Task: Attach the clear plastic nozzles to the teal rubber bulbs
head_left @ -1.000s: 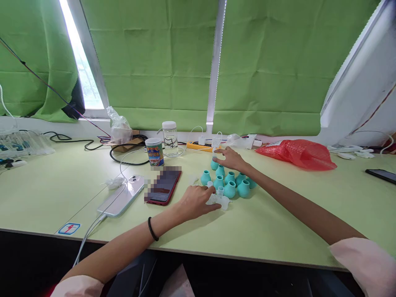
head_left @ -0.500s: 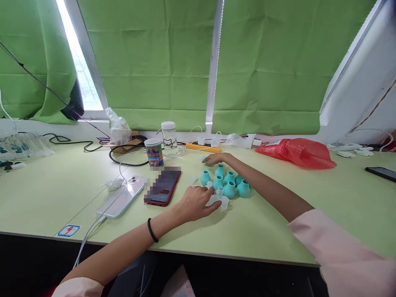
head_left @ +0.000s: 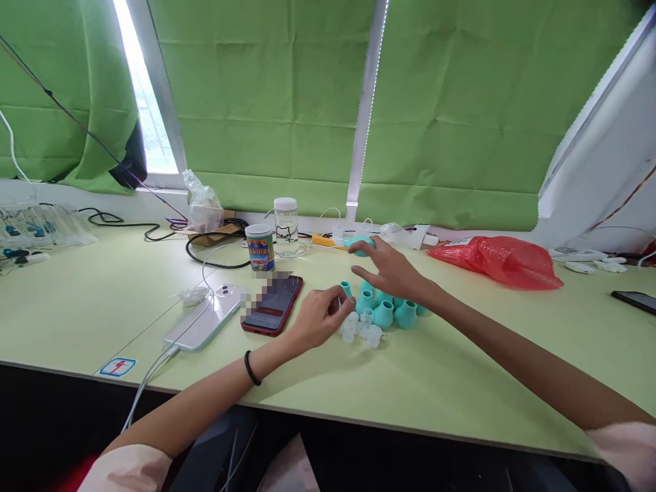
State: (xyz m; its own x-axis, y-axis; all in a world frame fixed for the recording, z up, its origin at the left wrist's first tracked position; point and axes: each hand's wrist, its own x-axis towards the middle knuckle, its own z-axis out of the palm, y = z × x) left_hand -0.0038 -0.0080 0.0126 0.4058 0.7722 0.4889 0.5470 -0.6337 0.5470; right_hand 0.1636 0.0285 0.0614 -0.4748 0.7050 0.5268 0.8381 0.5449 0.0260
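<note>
My left hand [head_left: 324, 316] is closed, thumb and fingers pinched around a small turquoise vase-shaped piece [head_left: 346, 290] with an open neck. Raised above the table, my right hand [head_left: 382, 265] grips another turquoise vase-shaped piece [head_left: 360, 244] in its fingers, which partly hide it. Between and below the hands several more turquoise vase-shaped pieces [head_left: 406, 315] stand in a cluster, most with their open necks up. In front of them lies a small group of translucent white plug-like parts [head_left: 372, 335], close to the left fingertips.
Left of my hands lie a red-cased phone [head_left: 271, 307] and a white phone [head_left: 205, 321] with a cable. Behind stand a printed can [head_left: 260, 249] and a clear bottle [head_left: 285, 229]. A red plastic bag [head_left: 497, 262] lies at the back right, a yellow power strip [head_left: 322, 240] at the back.
My right hand has lifted a turquoise piece off the table and moved right. My left hand has shifted from the translucent parts to a turquoise piece and closed on it. The view has tilted slightly.
</note>
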